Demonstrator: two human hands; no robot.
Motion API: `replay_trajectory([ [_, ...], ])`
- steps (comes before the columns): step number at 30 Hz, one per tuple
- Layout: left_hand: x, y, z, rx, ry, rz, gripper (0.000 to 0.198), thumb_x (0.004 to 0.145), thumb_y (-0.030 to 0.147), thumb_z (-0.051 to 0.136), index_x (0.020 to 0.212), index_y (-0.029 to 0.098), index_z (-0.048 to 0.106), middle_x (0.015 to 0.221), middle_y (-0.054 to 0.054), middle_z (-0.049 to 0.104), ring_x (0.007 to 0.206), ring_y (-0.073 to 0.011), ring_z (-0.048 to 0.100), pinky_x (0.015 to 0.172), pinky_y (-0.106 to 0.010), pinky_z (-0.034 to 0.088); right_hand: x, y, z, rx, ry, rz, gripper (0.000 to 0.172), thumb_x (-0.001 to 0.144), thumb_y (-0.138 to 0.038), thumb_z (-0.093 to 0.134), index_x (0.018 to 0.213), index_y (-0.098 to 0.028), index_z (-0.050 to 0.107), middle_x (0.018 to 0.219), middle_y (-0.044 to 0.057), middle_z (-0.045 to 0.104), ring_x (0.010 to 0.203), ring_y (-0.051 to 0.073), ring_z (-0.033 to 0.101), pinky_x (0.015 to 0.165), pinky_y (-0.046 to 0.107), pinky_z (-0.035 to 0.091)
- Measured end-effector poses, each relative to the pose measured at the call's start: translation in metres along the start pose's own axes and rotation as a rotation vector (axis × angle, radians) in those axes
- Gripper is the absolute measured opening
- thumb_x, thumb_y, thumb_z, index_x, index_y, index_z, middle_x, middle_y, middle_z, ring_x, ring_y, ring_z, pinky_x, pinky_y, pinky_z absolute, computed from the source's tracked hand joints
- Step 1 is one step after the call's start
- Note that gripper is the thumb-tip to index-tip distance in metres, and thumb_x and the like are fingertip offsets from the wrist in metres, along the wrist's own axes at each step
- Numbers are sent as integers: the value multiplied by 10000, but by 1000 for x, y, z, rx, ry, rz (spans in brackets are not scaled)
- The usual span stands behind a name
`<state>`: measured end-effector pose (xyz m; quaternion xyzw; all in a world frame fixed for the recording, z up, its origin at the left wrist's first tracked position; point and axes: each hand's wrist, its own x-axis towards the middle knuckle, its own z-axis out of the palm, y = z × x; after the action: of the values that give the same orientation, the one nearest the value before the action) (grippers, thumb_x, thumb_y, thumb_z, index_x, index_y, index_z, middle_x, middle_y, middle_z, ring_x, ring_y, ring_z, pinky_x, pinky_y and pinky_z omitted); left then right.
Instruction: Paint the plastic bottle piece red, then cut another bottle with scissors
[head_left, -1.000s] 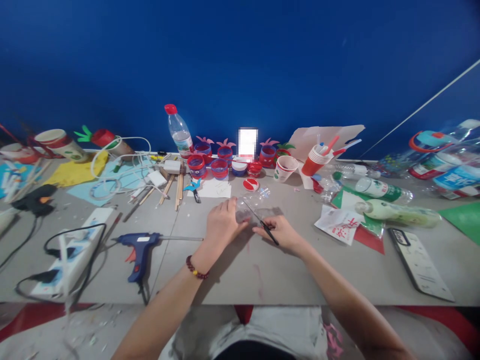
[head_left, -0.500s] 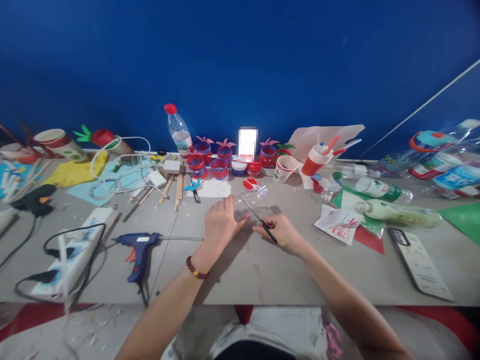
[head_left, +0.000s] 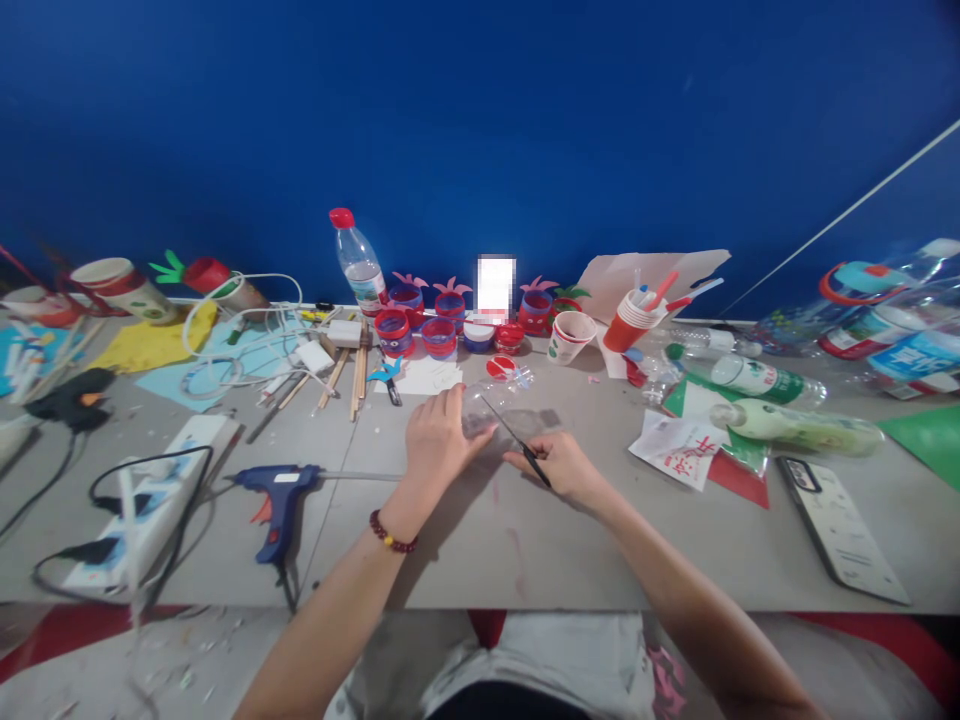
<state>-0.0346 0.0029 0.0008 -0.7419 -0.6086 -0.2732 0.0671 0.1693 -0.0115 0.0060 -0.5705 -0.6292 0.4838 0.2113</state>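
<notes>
My left hand (head_left: 437, 437), with a beaded bracelet on its wrist, is closed round a clear plastic bottle piece (head_left: 484, 404) above the middle of the table. The piece's narrow neck points away to the right. My right hand (head_left: 559, 465) grips black-handled scissors (head_left: 534, 462). Their blades reach up and left onto the clear plastic; whether they are parted is too small to tell. Just behind the bottle piece lies a red round piece (head_left: 501, 368) on the table.
A blue glue gun (head_left: 279, 500) and a power strip (head_left: 154, 500) lie to the left. Behind stand red cups (head_left: 439, 337) and a red-capped bottle (head_left: 358, 262). Plastic bottles (head_left: 769, 378) and a phone (head_left: 844, 530) are on the right.
My left hand and the clear bottle piece have shifted slightly left, and the piece has turned a little. The scissors remain against it, with my right hand almost unmoved.
</notes>
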Motion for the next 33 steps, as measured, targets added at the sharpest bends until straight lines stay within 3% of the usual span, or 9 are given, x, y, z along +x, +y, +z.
replay_trajectory([
  [4, 0, -1, -1, -66, -27, 2, 609, 801, 451, 688, 1291, 132, 518, 1144, -135, 704, 1025, -295, 675, 869, -381, 498, 3, 5, 1, -54, 36, -12, 608, 670, -695, 691, 482, -205, 384, 460, -38, 326, 476, 87, 270, 436, 248, 188],
  [7, 2, -3, -4, -137, -71, -60, 528, 773, 451, 723, 1183, 176, 537, 1106, -106, 700, 1011, -279, 681, 850, -369, 508, 4, 5, 0, -95, 53, -36, 612, 671, -712, 674, 481, -204, 389, 454, -33, 345, 474, 92, 293, 444, 252, 204],
  [10, 6, -3, -13, -222, -172, -184, 530, 678, 470, 802, 1055, 217, 527, 989, -51, 696, 913, -257, 692, 774, -347, 512, 3, 1, -1, -101, 30, -55, 608, 684, -699, 669, 488, -207, 370, 451, -35, 351, 472, 90, 298, 450, 253, 216],
  [15, 12, 1, -24, -393, -349, -312, 537, 675, 421, 799, 1081, 249, 491, 957, 11, 719, 837, -203, 706, 697, -290, 494, 1, 0, -3, -83, 24, -39, 569, 701, -597, 695, 501, -207, 331, 470, -48, 319, 482, 80, 279, 445, 246, 207],
  [20, 7, 4, -19, -278, -307, -262, 515, 685, 441, 796, 1089, 222, 563, 896, -13, 725, 872, -223, 712, 733, -298, 505, 2, 5, -4, -88, 36, -41, 570, 679, -567, 725, 503, -206, 321, 497, -55, 291, 507, 78, 264, 457, 245, 199],
  [27, 3, 10, -14, -148, -333, -173, 548, 708, 443, 786, 1154, 191, 592, 985, -63, 734, 927, -259, 719, 770, -321, 522, -1, 1, -9, -20, -96, -2, 548, 697, -559, 720, 532, -216, 325, 492, -62, 294, 498, 85, 278, 461, 248, 214],
  [33, 0, 11, -10, -99, -303, -141, 584, 742, 478, 761, 1200, 162, 586, 1027, -84, 736, 952, -268, 715, 782, -331, 522, 4, 10, -8, -45, -90, -56, 545, 724, -581, 692, 539, -213, 334, 514, -59, 292, 521, 88, 271, 484, 250, 224],
])
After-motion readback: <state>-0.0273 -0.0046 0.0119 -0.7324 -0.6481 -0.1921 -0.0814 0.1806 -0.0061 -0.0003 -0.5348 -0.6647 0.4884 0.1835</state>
